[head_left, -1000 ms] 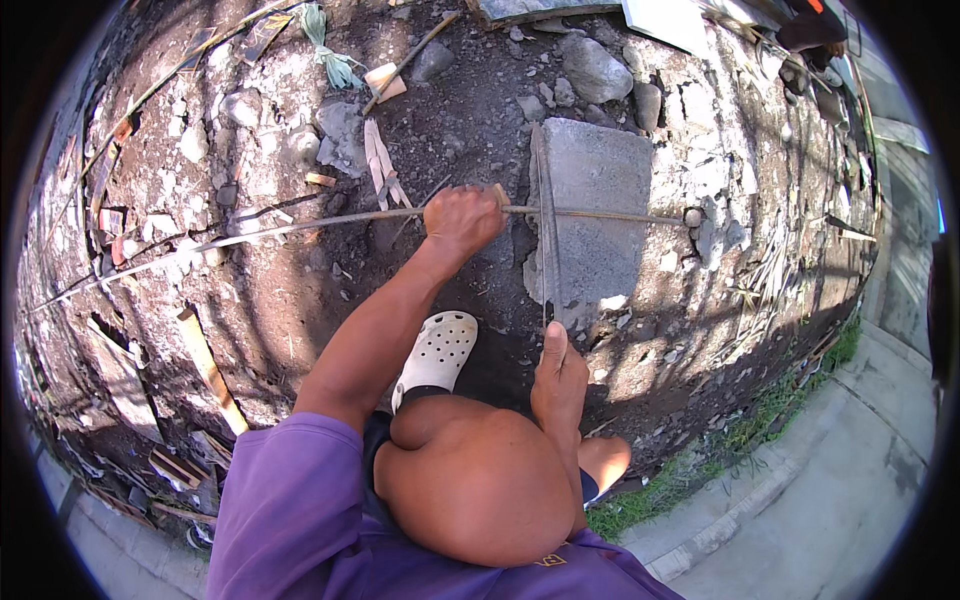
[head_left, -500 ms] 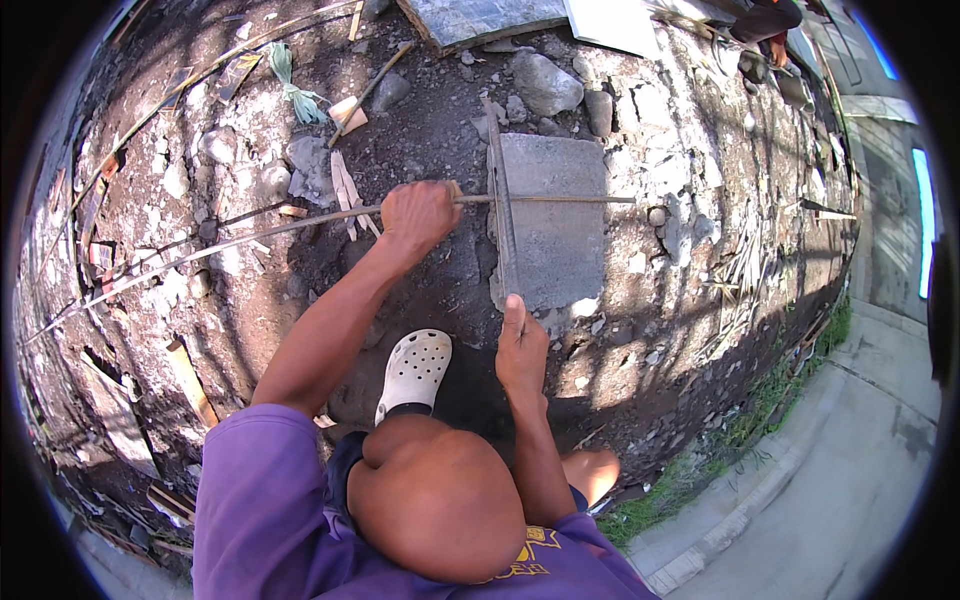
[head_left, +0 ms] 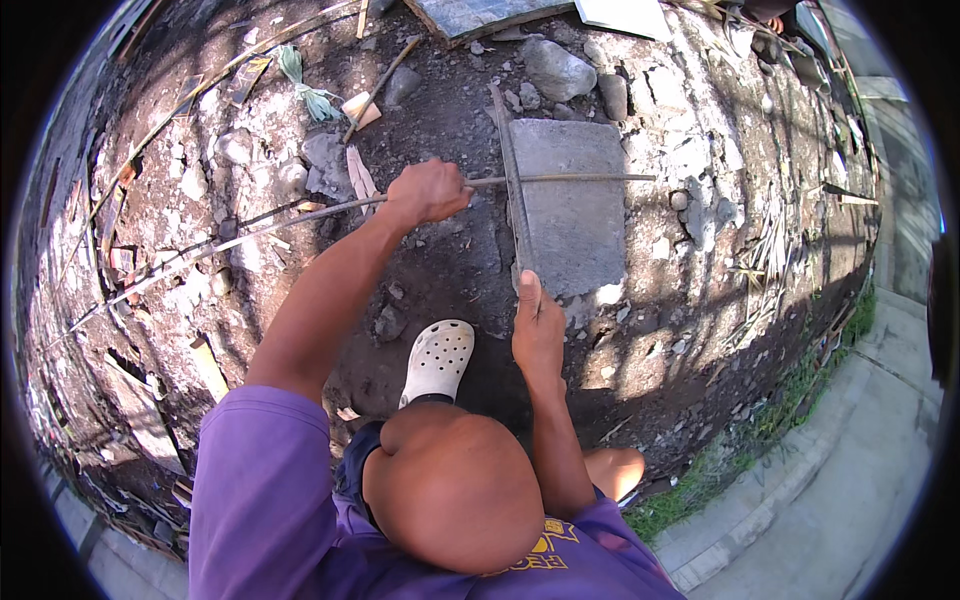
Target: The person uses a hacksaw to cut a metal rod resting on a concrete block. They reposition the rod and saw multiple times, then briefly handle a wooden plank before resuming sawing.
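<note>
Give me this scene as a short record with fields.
Left hand: the fist grips a long thin rod
Right hand: closed around the near end of a long narrow tool, exact type unclear
Crossing: tool lies across rod, near the slab's left edge
Slab: flat grey concrete slab, rod's far end extending over it
Footwear: white perforated clog
Beyond: large grey rock, knotted pale-green strands

Left fingers grip a long rod, right fingers a flat tool crossing it.

Sunlit, shadow-striped dirt ground; grass strip edging grey concrete paving.
</note>
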The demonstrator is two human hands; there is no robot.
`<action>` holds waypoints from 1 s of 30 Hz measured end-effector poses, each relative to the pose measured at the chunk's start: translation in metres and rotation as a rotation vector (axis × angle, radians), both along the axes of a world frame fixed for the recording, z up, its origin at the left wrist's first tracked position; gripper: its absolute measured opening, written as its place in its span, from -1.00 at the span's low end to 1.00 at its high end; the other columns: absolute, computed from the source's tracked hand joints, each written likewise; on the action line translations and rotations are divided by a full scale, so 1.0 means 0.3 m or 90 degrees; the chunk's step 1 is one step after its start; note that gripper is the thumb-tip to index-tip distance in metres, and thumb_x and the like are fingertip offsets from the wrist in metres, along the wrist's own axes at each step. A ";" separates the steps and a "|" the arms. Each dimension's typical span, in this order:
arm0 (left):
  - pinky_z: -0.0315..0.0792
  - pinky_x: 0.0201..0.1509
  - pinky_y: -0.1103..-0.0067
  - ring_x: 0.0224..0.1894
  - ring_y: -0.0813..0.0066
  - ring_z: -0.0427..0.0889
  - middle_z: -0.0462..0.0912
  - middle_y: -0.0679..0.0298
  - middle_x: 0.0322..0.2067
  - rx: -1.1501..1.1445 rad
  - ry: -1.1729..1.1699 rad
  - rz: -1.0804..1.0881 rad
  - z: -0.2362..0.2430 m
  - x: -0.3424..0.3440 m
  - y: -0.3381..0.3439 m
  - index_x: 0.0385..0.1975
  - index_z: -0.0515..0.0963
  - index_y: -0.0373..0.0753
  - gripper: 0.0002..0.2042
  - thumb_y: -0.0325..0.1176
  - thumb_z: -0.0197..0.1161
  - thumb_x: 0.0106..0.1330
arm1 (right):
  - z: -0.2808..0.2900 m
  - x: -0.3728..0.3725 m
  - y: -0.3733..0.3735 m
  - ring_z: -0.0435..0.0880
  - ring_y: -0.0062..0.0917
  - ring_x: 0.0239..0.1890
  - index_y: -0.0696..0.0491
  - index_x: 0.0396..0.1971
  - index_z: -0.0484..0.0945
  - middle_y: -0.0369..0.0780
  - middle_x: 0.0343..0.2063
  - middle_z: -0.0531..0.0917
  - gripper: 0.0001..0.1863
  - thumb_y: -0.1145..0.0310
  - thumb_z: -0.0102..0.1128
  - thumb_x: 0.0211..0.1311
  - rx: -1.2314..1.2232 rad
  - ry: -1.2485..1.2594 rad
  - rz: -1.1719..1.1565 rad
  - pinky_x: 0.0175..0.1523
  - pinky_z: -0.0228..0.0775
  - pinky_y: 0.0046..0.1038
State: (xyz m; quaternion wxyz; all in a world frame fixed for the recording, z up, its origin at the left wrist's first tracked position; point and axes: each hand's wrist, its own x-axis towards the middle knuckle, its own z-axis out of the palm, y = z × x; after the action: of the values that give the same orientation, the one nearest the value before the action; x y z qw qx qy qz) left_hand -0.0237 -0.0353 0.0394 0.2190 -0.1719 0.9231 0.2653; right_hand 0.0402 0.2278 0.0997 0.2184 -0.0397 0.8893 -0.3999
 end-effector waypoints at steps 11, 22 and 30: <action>0.68 -0.23 0.19 -0.36 -0.02 0.80 0.77 0.05 -0.46 -0.128 0.160 0.097 -0.085 0.058 0.065 -0.28 0.78 -0.07 -0.72 -0.05 0.26 0.31 | 0.114 0.244 0.233 0.29 -0.57 -0.57 0.27 -0.45 0.50 -0.20 -0.70 0.36 -0.35 -0.07 -0.07 0.64 0.075 -0.155 -0.078 -0.44 0.20 -0.29; 0.67 -0.18 0.20 -0.31 0.01 0.80 0.79 0.06 -0.40 -0.134 0.170 0.084 -0.044 0.070 0.080 -0.19 0.80 0.06 -0.74 -0.04 0.27 0.30 | 0.304 0.168 0.265 0.25 -0.69 -0.65 0.08 -0.65 0.31 -0.39 -0.72 0.30 -0.29 -0.18 -0.15 0.63 -0.201 -0.095 -0.168 -0.52 0.00 -0.50; 0.66 -0.14 0.19 -0.26 0.03 0.81 0.81 0.07 -0.35 -0.157 0.164 0.092 -0.073 0.062 0.079 -0.32 0.77 -0.11 -0.70 -0.03 0.27 0.28 | 0.020 -0.125 -0.022 0.30 -0.42 -0.54 0.29 -0.50 0.45 -0.11 -0.69 0.35 -0.17 -0.29 -0.16 0.58 -0.019 -0.003 -0.006 -0.38 0.20 -0.15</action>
State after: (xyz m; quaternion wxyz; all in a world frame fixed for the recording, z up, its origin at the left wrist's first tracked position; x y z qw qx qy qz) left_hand -0.0052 -0.0116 0.0176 0.0563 -0.2281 0.9543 0.1849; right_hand 0.0028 0.2212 0.1056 0.2181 -0.0374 0.8827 -0.4146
